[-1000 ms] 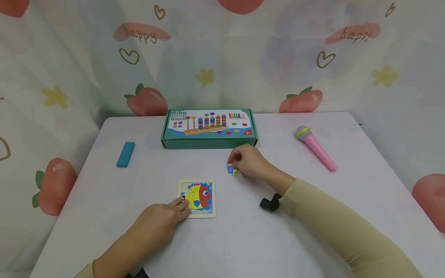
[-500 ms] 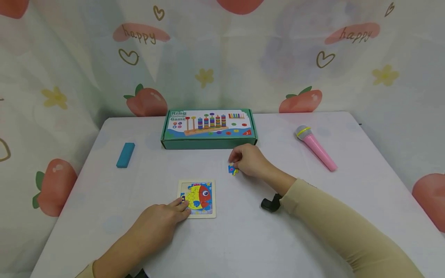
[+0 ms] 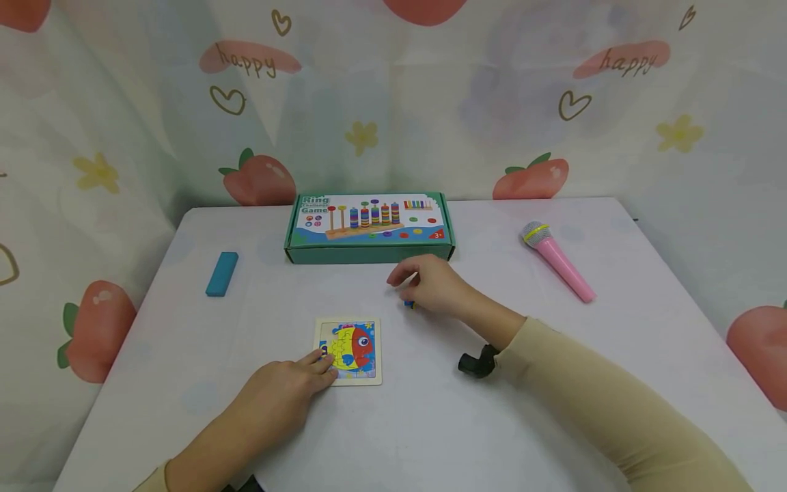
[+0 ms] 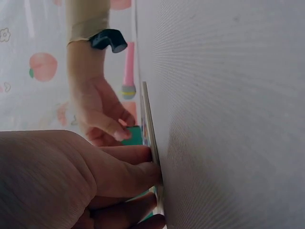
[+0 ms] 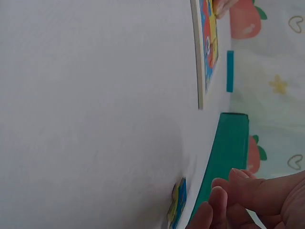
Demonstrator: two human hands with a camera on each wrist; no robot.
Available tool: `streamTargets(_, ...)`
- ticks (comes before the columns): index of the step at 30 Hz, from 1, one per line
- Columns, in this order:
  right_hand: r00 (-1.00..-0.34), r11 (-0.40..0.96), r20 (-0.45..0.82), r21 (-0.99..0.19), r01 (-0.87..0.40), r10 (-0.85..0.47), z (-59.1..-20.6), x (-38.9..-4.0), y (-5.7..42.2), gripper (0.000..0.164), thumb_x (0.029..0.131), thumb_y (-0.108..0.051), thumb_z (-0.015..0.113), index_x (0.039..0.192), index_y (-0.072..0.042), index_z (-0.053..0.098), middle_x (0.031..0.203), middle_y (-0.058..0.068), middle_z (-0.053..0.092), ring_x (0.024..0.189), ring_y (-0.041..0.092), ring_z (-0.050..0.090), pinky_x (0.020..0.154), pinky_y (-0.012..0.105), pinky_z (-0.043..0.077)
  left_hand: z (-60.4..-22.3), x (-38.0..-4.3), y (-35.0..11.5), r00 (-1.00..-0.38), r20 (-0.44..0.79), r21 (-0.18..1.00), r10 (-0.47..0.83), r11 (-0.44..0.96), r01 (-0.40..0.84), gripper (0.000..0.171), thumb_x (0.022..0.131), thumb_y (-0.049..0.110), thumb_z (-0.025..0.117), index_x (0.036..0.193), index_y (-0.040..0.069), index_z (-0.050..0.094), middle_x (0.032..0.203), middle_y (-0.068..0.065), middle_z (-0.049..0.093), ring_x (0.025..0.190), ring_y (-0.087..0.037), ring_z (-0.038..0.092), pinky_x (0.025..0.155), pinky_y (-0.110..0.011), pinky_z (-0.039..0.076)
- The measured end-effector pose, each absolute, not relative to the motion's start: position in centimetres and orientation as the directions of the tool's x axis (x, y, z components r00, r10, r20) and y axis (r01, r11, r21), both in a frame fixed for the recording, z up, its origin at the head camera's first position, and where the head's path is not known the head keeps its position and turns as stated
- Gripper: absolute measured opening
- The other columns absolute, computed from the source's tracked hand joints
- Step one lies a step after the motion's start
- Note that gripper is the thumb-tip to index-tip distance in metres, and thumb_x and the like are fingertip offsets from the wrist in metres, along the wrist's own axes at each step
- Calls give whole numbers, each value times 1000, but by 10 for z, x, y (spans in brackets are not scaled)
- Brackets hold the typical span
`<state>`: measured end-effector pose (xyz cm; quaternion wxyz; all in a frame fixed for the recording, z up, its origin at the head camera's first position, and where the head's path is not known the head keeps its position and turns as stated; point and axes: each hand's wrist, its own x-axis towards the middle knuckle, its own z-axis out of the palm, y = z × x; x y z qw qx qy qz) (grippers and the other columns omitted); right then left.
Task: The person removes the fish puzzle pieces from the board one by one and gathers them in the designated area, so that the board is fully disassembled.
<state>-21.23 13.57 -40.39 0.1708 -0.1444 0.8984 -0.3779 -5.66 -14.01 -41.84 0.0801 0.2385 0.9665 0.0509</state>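
A framed jigsaw puzzle (image 3: 363,355) of a yellow and red fish lies flat on the table, with bare tray showing at its left side. My left hand (image 3: 285,389) holds its near left corner, fingers on top and thumb at the near edge. Above a small blue and yellow puzzle piece (image 5: 177,204) is my right hand (image 3: 436,283), its fingers loosely bent and spread, apart from the piece. In the head view the right hand covers most of that piece. Whether there is more than one piece beneath it, I cannot tell.
A green ring game box (image 3: 369,232) stands at the back, just behind the right hand. To the left lies a blue block (image 3: 222,274). A pink toy microphone (image 3: 559,263) rests at the right. Printed cloth hangs behind the table.
My right hand has let go of the puzzle piece, and its fingers have spread and shifted slightly left over it. The left hand and the framed puzzle stay where they were.
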Motion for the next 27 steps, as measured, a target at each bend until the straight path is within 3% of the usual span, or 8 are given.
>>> streamTargets(15, -732, 606, -225, -733, -307, -643, -413, -184, 70, 30, 94, -5, 80, 121, -18, 80, 116, -3, 77, 93, 17, 65, 78, 25, 60, -418, -58, -142, -864, -131, 138, 486, 872, 469, 43, 91, 11, 84, 132, 22, 79, 141, 1, 74, 138, -23, 67, 98, -47, 64)
streamTargets(20, -729, 643, -219, -670, -370, -648, -417, -181, 62, 34, 93, -6, 82, 124, -20, 79, 109, -2, 70, 94, 15, 62, 75, 22, 58, -418, -58, -143, -859, -119, 150, 499, 864, 481, 39, 93, 9, 81, 131, 20, 80, 141, 0, 75, 138, -23, 67, 97, -48, 64)
streamTargets(27, -731, 682, -226, -604, -413, -643, -419, -180, 59, 32, 91, -9, 84, 120, -24, 80, 104, -4, 65, 99, 13, 60, 83, 24, 55, -419, -59, -143, -862, -123, 141, 492, 868, 476, 40, 92, 10, 83, 130, 20, 80, 141, 1, 75, 138, -22, 67, 98, -48, 64)
